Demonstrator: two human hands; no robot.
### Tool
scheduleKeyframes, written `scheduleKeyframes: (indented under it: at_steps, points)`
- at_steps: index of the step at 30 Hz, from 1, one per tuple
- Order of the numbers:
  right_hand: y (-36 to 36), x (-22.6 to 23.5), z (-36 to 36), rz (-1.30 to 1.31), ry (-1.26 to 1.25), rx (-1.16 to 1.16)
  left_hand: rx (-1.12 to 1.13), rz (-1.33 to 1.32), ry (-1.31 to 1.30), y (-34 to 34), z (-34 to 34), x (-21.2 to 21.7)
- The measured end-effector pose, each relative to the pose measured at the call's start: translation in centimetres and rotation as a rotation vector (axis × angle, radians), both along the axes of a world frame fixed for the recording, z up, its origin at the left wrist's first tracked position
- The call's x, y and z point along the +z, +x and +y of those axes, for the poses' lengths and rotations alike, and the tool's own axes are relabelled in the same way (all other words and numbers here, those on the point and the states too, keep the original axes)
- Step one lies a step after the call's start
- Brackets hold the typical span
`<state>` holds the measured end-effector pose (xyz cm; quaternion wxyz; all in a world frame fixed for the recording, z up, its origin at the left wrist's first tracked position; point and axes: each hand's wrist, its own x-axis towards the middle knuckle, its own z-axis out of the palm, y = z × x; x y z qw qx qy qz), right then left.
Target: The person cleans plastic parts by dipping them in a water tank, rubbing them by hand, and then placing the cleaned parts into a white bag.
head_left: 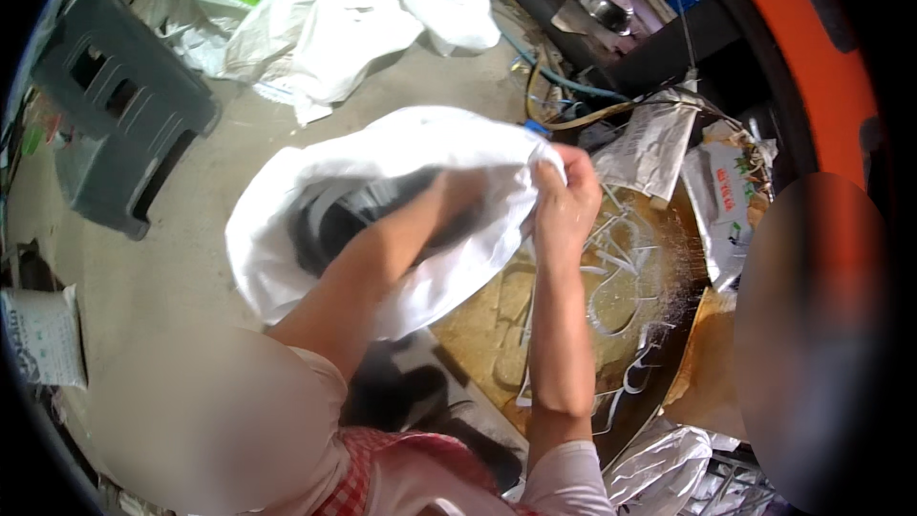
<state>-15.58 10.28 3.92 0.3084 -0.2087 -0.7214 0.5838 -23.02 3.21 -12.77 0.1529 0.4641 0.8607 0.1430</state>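
Note:
A large white sack [258,220] stands with its mouth spread wide in front of me. My right hand [568,193] is closed on the sack's right rim, with the white material bunched between thumb and fingers. My left forearm reaches across the mouth and down into the sack. Inside, my left hand [465,193] is blurred near the right inner wall, and its fingers cannot be made out. Dark grey and black contents [330,220] lie in the sack, partly covered by my forearm; their kind is unclear.
A dark grey plastic stool [124,115] is at the left. White bags [334,29] are heaped at the back. On my right, thin pale strips [616,301] litter a brown worn board [497,315], beside an orange machine frame [793,29]. Hoses [573,86] run behind it.

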Motion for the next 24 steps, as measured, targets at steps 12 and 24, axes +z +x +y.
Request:
scheduleKeyframes:
  at_steps: [12, 24]
  points:
    - [21.7, -10.2, 2.5, -0.630, 0.146, 0.219, -0.063, -0.068, 0.012, -3.2, -5.5, -0.9]
    - [46.3, -28.3, 11.5, -1.203, 0.286, -0.607, -0.305, -0.513, 0.413, 23.7, -2.9, 16.9]
